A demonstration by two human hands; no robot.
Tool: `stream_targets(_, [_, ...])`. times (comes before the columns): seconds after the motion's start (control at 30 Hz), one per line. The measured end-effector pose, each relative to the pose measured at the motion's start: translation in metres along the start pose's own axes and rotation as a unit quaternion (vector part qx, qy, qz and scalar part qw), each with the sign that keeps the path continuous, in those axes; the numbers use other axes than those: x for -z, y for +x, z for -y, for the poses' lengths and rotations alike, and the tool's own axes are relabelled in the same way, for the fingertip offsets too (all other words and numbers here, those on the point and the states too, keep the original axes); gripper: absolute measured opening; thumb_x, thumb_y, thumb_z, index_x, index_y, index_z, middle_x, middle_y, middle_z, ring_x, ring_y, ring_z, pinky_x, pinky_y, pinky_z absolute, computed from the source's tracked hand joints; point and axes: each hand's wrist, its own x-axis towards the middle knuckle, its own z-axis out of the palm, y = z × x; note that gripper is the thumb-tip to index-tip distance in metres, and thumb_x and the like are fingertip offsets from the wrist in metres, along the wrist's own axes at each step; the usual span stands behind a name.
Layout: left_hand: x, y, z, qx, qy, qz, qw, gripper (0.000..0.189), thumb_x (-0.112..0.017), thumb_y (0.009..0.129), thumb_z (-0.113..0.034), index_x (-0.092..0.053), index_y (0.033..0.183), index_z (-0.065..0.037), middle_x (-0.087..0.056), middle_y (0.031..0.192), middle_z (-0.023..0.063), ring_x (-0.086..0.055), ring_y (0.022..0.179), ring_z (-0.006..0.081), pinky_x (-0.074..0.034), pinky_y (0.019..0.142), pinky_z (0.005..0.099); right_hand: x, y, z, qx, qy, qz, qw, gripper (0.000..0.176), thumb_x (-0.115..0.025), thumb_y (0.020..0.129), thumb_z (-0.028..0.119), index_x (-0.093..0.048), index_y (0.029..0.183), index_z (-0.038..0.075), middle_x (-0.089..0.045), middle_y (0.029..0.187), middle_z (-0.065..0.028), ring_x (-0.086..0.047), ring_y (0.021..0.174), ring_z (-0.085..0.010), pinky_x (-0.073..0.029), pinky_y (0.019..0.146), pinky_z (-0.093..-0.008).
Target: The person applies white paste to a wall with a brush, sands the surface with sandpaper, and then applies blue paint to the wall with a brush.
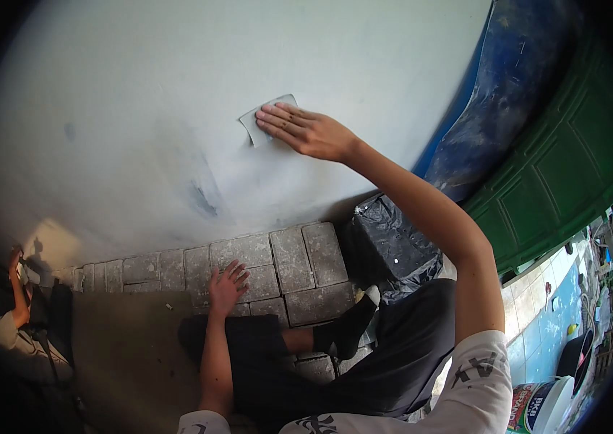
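My right hand [303, 132] lies flat against a grey sheet [250, 130], pressing it on the pale wall [140, 87]. The sheet looks like sandpaper, and its edges stick out past my fingertips. Below and to the left, my left hand [228, 287] hangs over the grey paving blocks with its fingers spread and nothing in it. A dark scuffed patch [205, 199] marks the wall between the two hands, near its foot.
A box wrapped in black plastic [397, 242] stands by the wall, right of my foot. Behind it are a blue sheet [494, 94] and a green panel [559, 159]. Another person [21, 318] sits far left. A paint bucket [545, 405] stands lower right.
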Motion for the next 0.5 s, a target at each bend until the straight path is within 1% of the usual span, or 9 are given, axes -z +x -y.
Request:
stream_targets(0.03, [0.002, 0.002, -0.003, 0.002, 0.003, -0.001, 1.000, 0.075, -0.042, 0.103, -0.065, -0.044, 0.156, -0.011, -0.053, 0.149, 0.0091, -0.053, 0.135, 0.0273, -0.047, 0.105, 0.0467, -0.002, 0.000, -0.006, -0.004, 0.001, 0.000, 1.000, 0.062, -0.054, 0.097, 0.013, -0.040, 0.156, 0.000, -0.045, 0.161, -0.0120, -0.042, 0.150, -0.0247, -0.033, 0.128, -0.0392])
stream_targets(0.1, [-0.002, -0.002, 0.000, -0.004, 0.030, -0.003, 1.000, 0.074, -0.042, 0.104, -0.064, -0.044, 0.156, -0.012, -0.054, 0.149, 0.0082, -0.053, 0.134, 0.0265, -0.047, 0.106, 0.0456, 0.007, 0.010, -0.012, -0.082, -0.010, -0.031, 0.996, 0.065, -0.056, 0.095, 0.012, -0.039, 0.157, -0.001, -0.044, 0.162, -0.0125, -0.041, 0.151, -0.0248, -0.032, 0.129, -0.0396])
stream_targets(0.13, [-0.001, -0.006, 0.004, -0.006, 0.025, -0.006, 1.000, 0.074, -0.042, 0.104, -0.064, -0.044, 0.156, -0.012, -0.054, 0.149, 0.0082, -0.053, 0.134, 0.0265, -0.047, 0.106, 0.0456, -0.003, 0.011, -0.002, -0.093, -0.013, -0.035, 0.995, 0.065, -0.055, 0.095, 0.012, -0.039, 0.157, -0.001, -0.043, 0.163, -0.0120, -0.041, 0.151, -0.0244, -0.032, 0.128, -0.0395])
stream_targets(0.17, [-0.001, -0.005, 0.004, -0.008, 0.017, -0.005, 1.000, 0.074, -0.042, 0.104, -0.064, -0.044, 0.156, -0.012, -0.054, 0.149, 0.0080, -0.053, 0.134, 0.0264, -0.047, 0.106, 0.0453, -0.006, 0.012, 0.005, -0.052, -0.028, -0.006, 0.998, 0.065, -0.055, 0.095, 0.012, -0.039, 0.157, -0.001, -0.042, 0.163, -0.0120, -0.040, 0.151, -0.0238, -0.032, 0.128, -0.0396])
stream_targets(0.23, [0.000, 0.002, -0.002, -0.008, 0.017, 0.001, 1.000, 0.074, -0.041, 0.104, -0.064, -0.044, 0.156, -0.012, -0.054, 0.149, 0.0077, -0.054, 0.134, 0.0262, -0.047, 0.106, 0.0449, -0.010, 0.008, 0.004, -0.005, 0.012, -0.012, 1.000, 0.065, -0.056, 0.095, 0.012, -0.040, 0.157, 0.000, -0.042, 0.163, -0.0120, -0.040, 0.151, -0.0227, -0.033, 0.128, -0.0388])
stream_targets(0.27, [0.000, 0.002, -0.002, -0.003, 0.017, 0.010, 1.000, 0.074, -0.041, 0.104, -0.064, -0.044, 0.156, -0.011, -0.054, 0.149, 0.0077, -0.054, 0.134, 0.0262, -0.047, 0.106, 0.0449, -0.004, 0.009, 0.003, -0.009, 0.012, -0.011, 1.000, 0.065, -0.056, 0.095, 0.012, -0.040, 0.157, 0.000, -0.042, 0.163, -0.0120, -0.040, 0.151, -0.0227, -0.033, 0.128, -0.0388])
stream_targets(0.33, [0.002, -0.002, 0.002, -0.003, 0.009, 0.013, 1.000, 0.074, -0.041, 0.104, -0.064, -0.044, 0.156, -0.011, -0.054, 0.149, 0.0076, -0.054, 0.134, 0.0262, -0.047, 0.106, 0.0448, 0.006, 0.014, 0.001, -0.097, 0.028, -0.038, 0.994, 0.064, -0.056, 0.095, 0.012, -0.041, 0.156, -0.001, -0.043, 0.163, -0.0111, -0.042, 0.150, -0.0219, -0.033, 0.128, -0.0375])
stream_targets(0.43, [0.002, 0.000, -0.001, -0.008, -0.010, 0.025, 1.000, 0.074, -0.041, 0.104, -0.064, -0.044, 0.156, -0.011, -0.054, 0.149, 0.0079, -0.054, 0.134, 0.0265, -0.047, 0.106, 0.0449, -0.004, 0.010, 0.011, -0.026, -0.021, 0.018, 0.999, 0.059, -0.053, 0.100, 0.015, -0.040, 0.157, 0.004, -0.045, 0.162, -0.0089, -0.043, 0.149, -0.0208, -0.034, 0.127, -0.0390])
stream_targets(0.5, [0.002, 0.000, -0.001, -0.003, -0.013, 0.025, 1.000, 0.074, -0.041, 0.104, -0.064, -0.044, 0.156, -0.011, -0.054, 0.149, 0.0083, -0.054, 0.134, 0.0268, -0.047, 0.106, 0.0448, -0.006, 0.006, -0.006, -0.051, -0.007, 0.016, 0.999, 0.061, -0.055, 0.099, 0.013, -0.039, 0.158, 0.006, -0.043, 0.163, -0.0074, -0.041, 0.150, -0.0217, -0.033, 0.128, -0.0401])
